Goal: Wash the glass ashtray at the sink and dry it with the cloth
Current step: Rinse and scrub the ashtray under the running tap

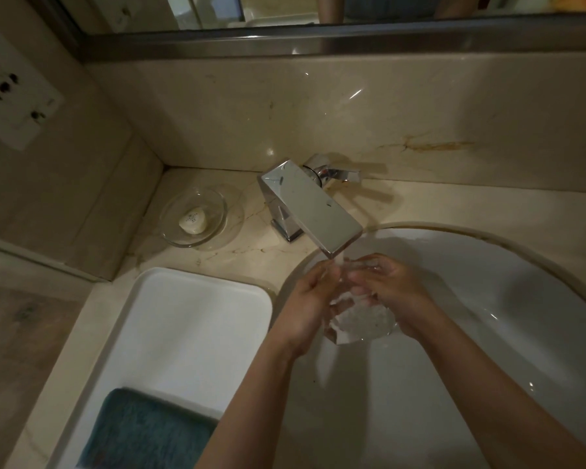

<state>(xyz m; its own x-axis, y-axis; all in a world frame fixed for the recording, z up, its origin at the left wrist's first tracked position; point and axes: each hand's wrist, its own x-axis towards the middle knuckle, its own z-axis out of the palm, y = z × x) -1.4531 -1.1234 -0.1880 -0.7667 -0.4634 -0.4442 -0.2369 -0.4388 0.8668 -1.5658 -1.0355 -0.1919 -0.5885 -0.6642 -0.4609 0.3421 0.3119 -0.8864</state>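
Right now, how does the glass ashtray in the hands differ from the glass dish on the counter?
The glass ashtray is gripped by the left hand and right hand over the sink, under the faucet; the glass dish rests untouched on the counter. The ashtray is wet and empty; the dish holds a soap bar. Both are clear glass.

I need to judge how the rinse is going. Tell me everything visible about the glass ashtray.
The glass ashtray is clear, thick glass with a faceted edge, partly blurred by water. It is held tilted over the sink, under the tap, whose stream runs over it. The left hand grips its left side and the right hand its right.
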